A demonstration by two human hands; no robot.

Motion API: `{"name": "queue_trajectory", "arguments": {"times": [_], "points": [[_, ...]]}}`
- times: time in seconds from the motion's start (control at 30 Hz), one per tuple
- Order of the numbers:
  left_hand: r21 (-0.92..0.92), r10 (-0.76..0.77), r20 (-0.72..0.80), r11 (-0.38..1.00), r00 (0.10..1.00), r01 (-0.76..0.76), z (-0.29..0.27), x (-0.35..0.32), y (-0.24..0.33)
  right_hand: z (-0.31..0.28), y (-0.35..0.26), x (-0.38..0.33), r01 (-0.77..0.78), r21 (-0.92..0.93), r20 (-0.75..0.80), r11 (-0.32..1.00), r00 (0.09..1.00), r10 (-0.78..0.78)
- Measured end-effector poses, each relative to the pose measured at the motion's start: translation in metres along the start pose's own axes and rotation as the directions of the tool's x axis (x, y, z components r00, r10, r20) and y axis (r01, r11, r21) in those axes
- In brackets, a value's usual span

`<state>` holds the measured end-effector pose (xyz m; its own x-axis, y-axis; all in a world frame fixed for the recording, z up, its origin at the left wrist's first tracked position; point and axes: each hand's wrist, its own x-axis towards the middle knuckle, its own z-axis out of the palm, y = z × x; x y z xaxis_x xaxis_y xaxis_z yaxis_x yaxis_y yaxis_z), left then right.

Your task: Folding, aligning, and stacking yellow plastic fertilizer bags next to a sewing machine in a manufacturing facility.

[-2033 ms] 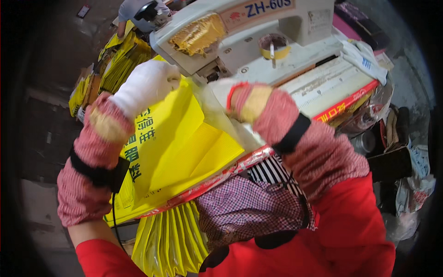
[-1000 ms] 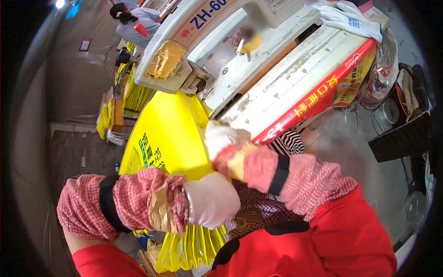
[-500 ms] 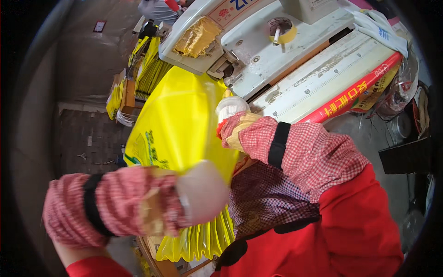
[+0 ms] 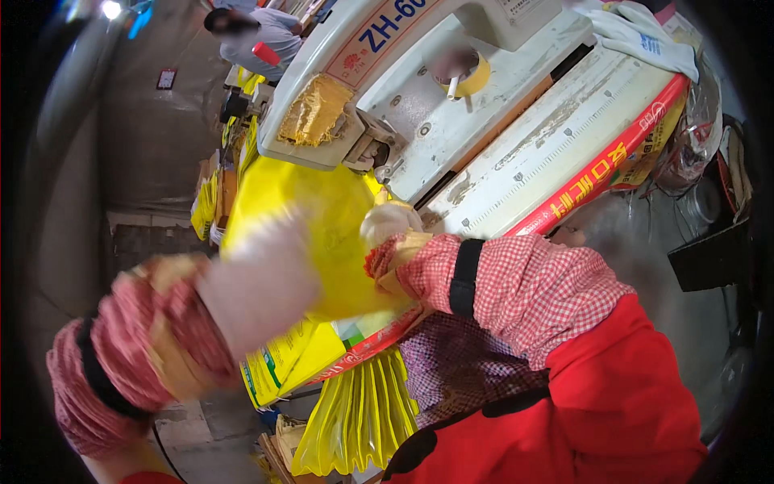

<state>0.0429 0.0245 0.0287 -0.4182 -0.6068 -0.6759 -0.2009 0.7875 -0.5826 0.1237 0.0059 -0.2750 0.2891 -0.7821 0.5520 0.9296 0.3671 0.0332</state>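
Observation:
A big industrial sewing machine (image 4: pixel 322 73) stands over the table. A glossy yellow sack (image 4: pixel 347 242) runs up under its sewing head (image 4: pixel 375 149). My right hand (image 4: pixel 391 222), in a white glove, is closed at the sack's right edge, just below the head; its fingertips are partly hidden. My left hand (image 4: pixel 262 278), also gloved, is smeared by motion over the sack's left part, so its fingers cannot be made out. Below it lies another yellow sack (image 4: pixel 298 355) with green print, and pleated yellow sacks (image 4: pixel 355 419) hang at the table's front.
A tape roll (image 4: pixel 472 77) lies on the machine bed, with a white glove (image 4: pixel 645 44) farther right. A red printed strip (image 4: pixel 597 173) lines the table's near edge. Yellow stacks (image 4: pixel 205 202) stand at the far left, and a person (image 4: pixel 258 36) is behind the machine.
My left hand has swung left and up across the yellow sack. The sack has drawn back, uncovering the printed sack and red edge beneath. My right hand stays by the sewing head.

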Motion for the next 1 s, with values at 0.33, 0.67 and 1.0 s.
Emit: {"name": "queue_trajectory", "arguments": {"times": [0.33, 0.67, 1.0], "points": [[-0.697, 0.218, 0.194, 0.717, 0.956, -0.022, -0.038, 0.067, -0.009, -0.064, 0.039, 0.009, -0.053, 0.569, 0.427, 0.82, 0.872, -0.24], [-0.586, 0.463, 0.1, 0.743, 0.881, -0.324, -0.042, 0.025, 0.017, -0.064, -0.081, -0.025, -0.237, -0.137, 0.566, 0.962, 0.778, 0.272], [-0.76, 0.26, -0.028, 0.622, 0.965, -0.19, -0.046, 0.075, 0.053, 0.002, -0.112, 0.045, -0.261, -0.812, 0.272, 0.521, 0.621, 0.735]]}}
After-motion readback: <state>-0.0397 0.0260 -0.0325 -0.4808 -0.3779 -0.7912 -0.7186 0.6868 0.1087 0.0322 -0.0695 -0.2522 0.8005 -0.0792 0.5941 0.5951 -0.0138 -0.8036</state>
